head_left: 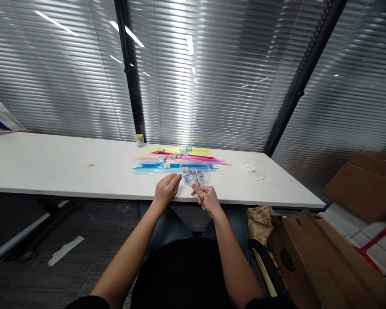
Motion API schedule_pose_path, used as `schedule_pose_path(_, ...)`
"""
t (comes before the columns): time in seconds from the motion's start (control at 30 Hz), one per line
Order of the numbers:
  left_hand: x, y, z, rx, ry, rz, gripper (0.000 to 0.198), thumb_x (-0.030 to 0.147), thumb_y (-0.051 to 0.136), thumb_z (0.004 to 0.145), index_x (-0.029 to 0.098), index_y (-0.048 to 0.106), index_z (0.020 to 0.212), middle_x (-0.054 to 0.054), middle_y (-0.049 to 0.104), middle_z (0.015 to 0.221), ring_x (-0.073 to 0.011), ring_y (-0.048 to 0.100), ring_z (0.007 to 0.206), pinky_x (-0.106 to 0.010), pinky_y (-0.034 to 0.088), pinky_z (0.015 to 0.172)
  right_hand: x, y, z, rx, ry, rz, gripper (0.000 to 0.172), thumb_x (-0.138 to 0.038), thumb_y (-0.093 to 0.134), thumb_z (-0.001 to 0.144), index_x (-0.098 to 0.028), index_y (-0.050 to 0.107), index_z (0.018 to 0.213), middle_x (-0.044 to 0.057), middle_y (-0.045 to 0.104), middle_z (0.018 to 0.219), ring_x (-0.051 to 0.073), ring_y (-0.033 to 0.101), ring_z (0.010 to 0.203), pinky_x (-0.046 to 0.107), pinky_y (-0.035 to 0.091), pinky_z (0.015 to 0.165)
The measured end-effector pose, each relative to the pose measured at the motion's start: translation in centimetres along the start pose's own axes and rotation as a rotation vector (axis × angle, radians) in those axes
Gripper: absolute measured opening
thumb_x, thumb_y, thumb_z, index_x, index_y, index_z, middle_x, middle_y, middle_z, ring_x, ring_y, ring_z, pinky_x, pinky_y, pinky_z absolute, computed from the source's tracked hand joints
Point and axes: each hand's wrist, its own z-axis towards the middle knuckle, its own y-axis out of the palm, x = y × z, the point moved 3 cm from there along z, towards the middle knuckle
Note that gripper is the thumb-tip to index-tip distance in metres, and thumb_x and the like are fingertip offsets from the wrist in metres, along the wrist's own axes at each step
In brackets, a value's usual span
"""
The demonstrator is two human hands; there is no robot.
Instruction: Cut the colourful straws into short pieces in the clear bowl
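My right hand [207, 198] is closed around the handles of a pair of scissors [197, 177], whose blades point away from me over a clear round bowl [209, 172]. Small bits in mixed colours [193, 177] lie inside the bowl. At the bowl's left side, my left hand [167, 189] is in a pinch, with a thin blue straw-like piece [184, 175] at its fingertips; how far it runs is too small to tell. Just behind lie long blue straws [148, 166], then pink [223, 162], red [209, 156] and yellow [204, 150] ones, several with pale labels.
The white table [51, 163] runs up to windows with blinds. A small jar [139, 140] stands at its back edge. Crumpled clear plastic [266, 178] and a white wad [249, 167] lie right. Cardboard boxes [305, 257] and a paper bag [260, 223] stand right of my legs.
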Motion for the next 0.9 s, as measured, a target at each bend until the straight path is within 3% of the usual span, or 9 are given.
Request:
schedule_pose_path(0.17, -0.06, 0.07, -0.06, -0.016, -0.002, 0.003, 0.023, 0.019, 0.047, 0.093, 0.018, 0.06, 0.111, -0.007, 0.069, 0.089, -0.0178, 0.064, 0.083, -0.028, 0.05, 0.073, -0.22, 0.27, -0.13, -0.063, -0.022, -0.022, 0.051, -0.063, 0.06, 0.074, -0.013, 0.066, 0.064, -0.006, 0.039, 0.037, 0.006, 0.031, 0.032, 0.021, 0.024, 0.037)
schedule_pose_path(0.33, -0.02, 0.08, -0.04, -0.015, 0.012, -0.004, 0.023, 0.019, 0.047, 0.093, 0.019, 0.06, 0.112, -0.007, 0.069, 0.087, -0.0173, 0.064, 0.081, -0.028, 0.05, 0.072, -0.35, 0.23, -0.1, -0.031, -0.04, -0.026, 0.053, -0.066, 0.059, 0.074, -0.014, 0.066, 0.066, -0.006, 0.04, 0.038, 0.006, 0.033, 0.033, 0.021, 0.024, 0.037)
schedule_pose_path(0.7, -0.09, -0.04, -0.08, -0.001, 0.038, -0.029, 0.023, 0.017, 0.047, 0.093, 0.019, 0.059, 0.113, -0.007, 0.069, 0.089, -0.0168, 0.064, 0.082, -0.027, 0.051, 0.073, -0.2, 0.25, -0.11, -0.109, -0.007, 0.021, 0.052, -0.064, 0.059, 0.075, -0.013, 0.066, 0.069, -0.007, 0.04, 0.037, 0.005, 0.028, 0.028, 0.019, 0.018, 0.031)
schedule_pose_path(0.9, 0.02, -0.15, 0.07, -0.017, 0.005, -0.031, 0.023, 0.018, 0.046, 0.094, 0.019, 0.059, 0.113, -0.007, 0.069, 0.089, -0.0168, 0.064, 0.083, -0.028, 0.051, 0.073, -0.35, 0.3, -0.08, -0.071, -0.003, 0.05, 0.052, -0.064, 0.058, 0.075, -0.013, 0.067, 0.072, -0.007, 0.04, 0.038, 0.005, 0.028, 0.029, 0.02, 0.019, 0.032)
